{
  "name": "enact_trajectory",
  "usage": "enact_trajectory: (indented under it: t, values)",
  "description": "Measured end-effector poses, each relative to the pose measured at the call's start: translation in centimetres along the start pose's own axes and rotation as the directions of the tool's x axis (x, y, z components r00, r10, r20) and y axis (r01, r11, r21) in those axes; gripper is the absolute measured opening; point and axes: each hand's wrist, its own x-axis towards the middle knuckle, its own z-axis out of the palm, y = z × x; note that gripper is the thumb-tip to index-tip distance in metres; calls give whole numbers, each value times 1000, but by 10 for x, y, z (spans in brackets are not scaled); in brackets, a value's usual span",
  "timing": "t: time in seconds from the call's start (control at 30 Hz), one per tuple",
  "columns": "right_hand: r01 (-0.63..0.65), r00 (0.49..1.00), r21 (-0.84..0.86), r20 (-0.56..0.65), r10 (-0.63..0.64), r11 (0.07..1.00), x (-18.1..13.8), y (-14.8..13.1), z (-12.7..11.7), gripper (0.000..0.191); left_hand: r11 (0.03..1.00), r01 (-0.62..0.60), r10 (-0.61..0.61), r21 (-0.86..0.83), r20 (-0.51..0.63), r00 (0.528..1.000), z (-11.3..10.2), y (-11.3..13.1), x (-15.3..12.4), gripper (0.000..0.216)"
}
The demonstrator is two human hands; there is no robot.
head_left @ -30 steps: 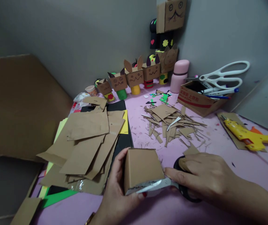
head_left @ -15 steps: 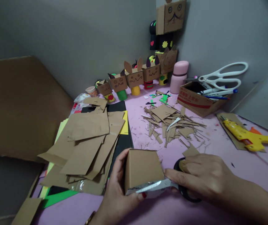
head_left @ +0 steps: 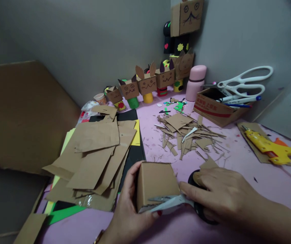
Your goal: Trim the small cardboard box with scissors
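The left hand [head_left: 132, 205] holds the small cardboard box [head_left: 158, 179] between its thumb and its fingers. The right hand [head_left: 220, 191] is closed around the handles of the scissors [head_left: 179, 200]; their slightly parted blades are at the box's near edge, beside the left thumb.

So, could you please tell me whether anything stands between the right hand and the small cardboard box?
Only the scissors held in the right hand: their parted blades lie at the near side of the cardboard box. The left hand grips the box from its left, and nothing else visible stands between.
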Motion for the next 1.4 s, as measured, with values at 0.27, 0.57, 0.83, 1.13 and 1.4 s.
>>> enact_trajectory:
  t: [0.27, 0.57, 0.83, 1.13, 1.4]
  values:
    - [-33, 999, -36, 8, 34, 999, 4, -7, -2, 28, 1000, -8, 7, -20, -22, 1000, 9, 4, 0, 84]
    - [-89, 988, 99, 138, 75, 991, 7, -5, -9, 49, 997, 46, -55, -59, -166, 985, 14, 16, 1, 88]
    - [-106, 990, 196, 109, 86, 975, 6, -2, -15, 41, 999, 43, -44, -12, -187, 981, 12, 15, 1, 92]
    - [-65, 998, 168, 11, 64, 984, -1, -1, -9, 36, 996, -40, 58, 84, -219, 974, 17, 15, -1, 81]
    - [-48, 997, 2, -53, 49, 999, 0, -2, -4, 25, 997, -53, 61, 61, -125, 990, 7, 5, 0, 82]
